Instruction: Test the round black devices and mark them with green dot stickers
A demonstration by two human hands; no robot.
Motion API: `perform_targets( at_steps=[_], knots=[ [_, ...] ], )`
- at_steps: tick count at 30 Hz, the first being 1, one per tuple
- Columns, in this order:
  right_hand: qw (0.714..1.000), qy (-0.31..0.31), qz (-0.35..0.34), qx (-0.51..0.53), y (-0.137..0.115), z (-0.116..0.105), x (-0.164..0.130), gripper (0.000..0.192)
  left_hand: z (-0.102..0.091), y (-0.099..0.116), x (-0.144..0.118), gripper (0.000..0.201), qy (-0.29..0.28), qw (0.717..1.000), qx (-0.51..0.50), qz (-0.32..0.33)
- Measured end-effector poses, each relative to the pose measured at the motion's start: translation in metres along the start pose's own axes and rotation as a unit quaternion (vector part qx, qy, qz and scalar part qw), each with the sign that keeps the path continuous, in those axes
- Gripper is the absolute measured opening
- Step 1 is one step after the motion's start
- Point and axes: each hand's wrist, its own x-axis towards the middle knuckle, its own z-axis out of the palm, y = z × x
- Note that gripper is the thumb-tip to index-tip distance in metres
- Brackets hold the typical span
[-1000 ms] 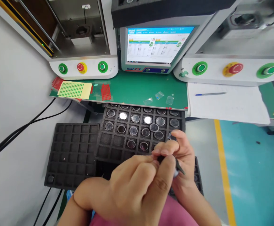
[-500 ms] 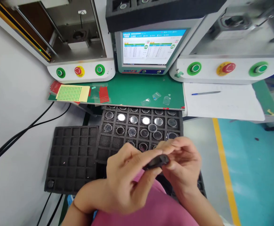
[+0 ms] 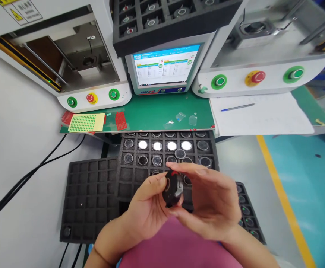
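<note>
A round black watch body (image 3: 172,189) with a grey side edge stands tilted up between my hands, its back partly turned to the left. My left hand (image 3: 148,204) grips it, the thumb pressed on its left face. My right hand (image 3: 214,201) curves around its right side, with fingertips at the top edge and the thumb near the bottom edge. A small red patch shows at the top of the watch body. Below the hands lies a dark foam tray (image 3: 127,173) holding several round watch bodies, partly hidden by my fingers. One loose round piece (image 3: 180,153) rests across its dividers.
Another foam tray (image 3: 91,193) lies left, with one watch body (image 3: 67,231) in its corner. A further tray (image 3: 246,208) shows at right. Behind are a green bench (image 3: 151,111), sticker sheets (image 3: 86,122), a pen (image 3: 237,107) on paper, a screen (image 3: 166,67) and two machines with buttons.
The watch body has turned from lying nearly flat to standing on edge. My left hand has rolled palm up beneath it, and the right fingers have spread around it. The view has shifted.
</note>
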Motion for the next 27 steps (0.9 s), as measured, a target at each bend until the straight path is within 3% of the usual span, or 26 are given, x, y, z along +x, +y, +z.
perform_targets(
  at_steps=[5,10,18,23,25,26,27],
  knots=[
    [0.999,0.014,0.019,0.022,-0.001,-0.002,-0.001,0.070,0.008,-0.004,0.003,0.020,0.034,0.999,0.010,0.026],
    [0.998,0.025,0.048,0.038,0.005,-0.002,-0.003,0.064,0.009,-0.004,0.005,0.024,0.026,0.999,0.026,0.022],
    [0.998,0.043,0.019,0.050,0.017,-0.001,-0.024,0.056,-0.023,-0.019,0.020,0.033,-0.003,0.999,0.048,-0.024],
    [0.994,0.083,0.058,0.030,0.009,-0.025,-0.045,0.046,-0.037,-0.040,0.041,0.045,-0.062,0.988,0.113,-0.087],
    [0.989,0.126,0.077,0.001,0.007,-0.041,-0.052,0.044,-0.044,-0.040,0.058,0.054,-0.069,0.964,0.251,-0.064],
    [0.984,0.152,0.088,-0.022,0.007,-0.049,-0.056,0.045,-0.048,-0.038,0.068,0.055,-0.048,0.930,0.364,-0.020],
    [0.978,0.177,0.101,-0.048,0.008,-0.058,-0.059,0.045,-0.053,-0.034,0.079,0.051,-0.012,0.876,0.480,0.037]
  ],
)
